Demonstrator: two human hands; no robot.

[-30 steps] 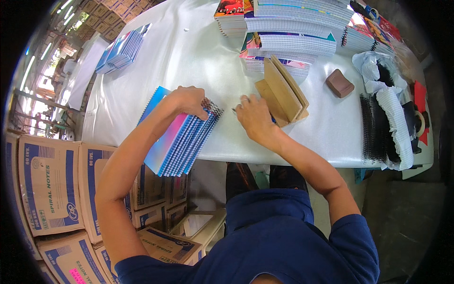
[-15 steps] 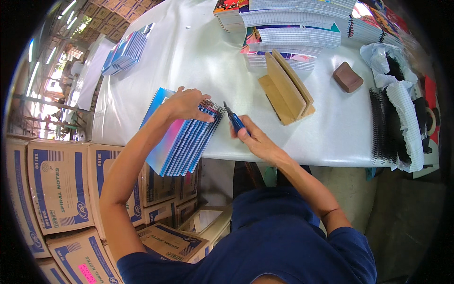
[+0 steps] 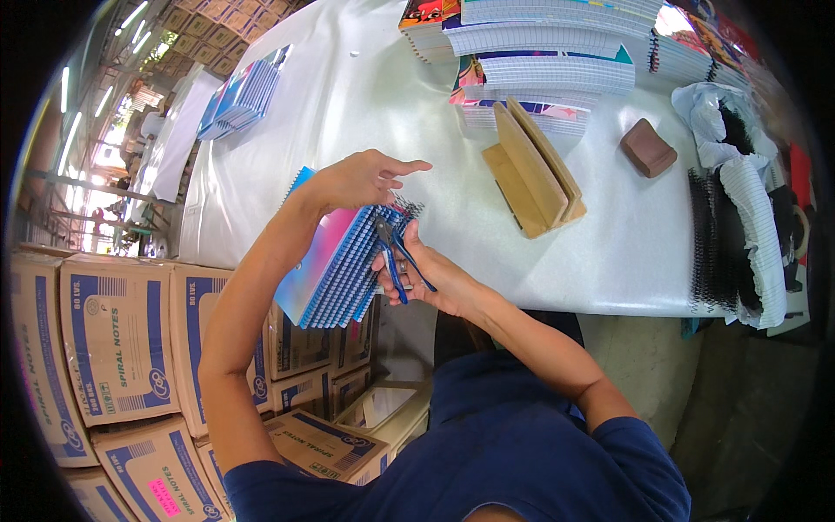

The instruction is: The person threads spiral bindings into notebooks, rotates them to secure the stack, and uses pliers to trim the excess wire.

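Note:
A stack of spiral notebooks (image 3: 323,261) with blue and pink covers lies at the table's near edge, its coil-bound spines facing right. Over its far end is my left hand (image 3: 361,178), the index finger stretched out to the right and the other fingers bent near loose dark coil ends (image 3: 409,206). The thumb is mostly hidden. My right hand (image 3: 430,271) grips blue-handled pliers (image 3: 397,261) with the handles spread. The jaws are at the coils near the stack's far right corner; whether they touch a coil I cannot tell.
A wooden stand (image 3: 532,178) and a brown block (image 3: 648,148) sit to the right. Notebook stacks (image 3: 548,74) line the far side; another stack (image 3: 243,96) lies far left. Black coils (image 3: 713,239) rest in crumpled wrapping at right. Cartons (image 3: 117,339) are piled at lower left.
My right hand has brought the pliers left onto the coils, and their handles have spread. My left hand has lifted its index finger, loosening from the stack's top edge.

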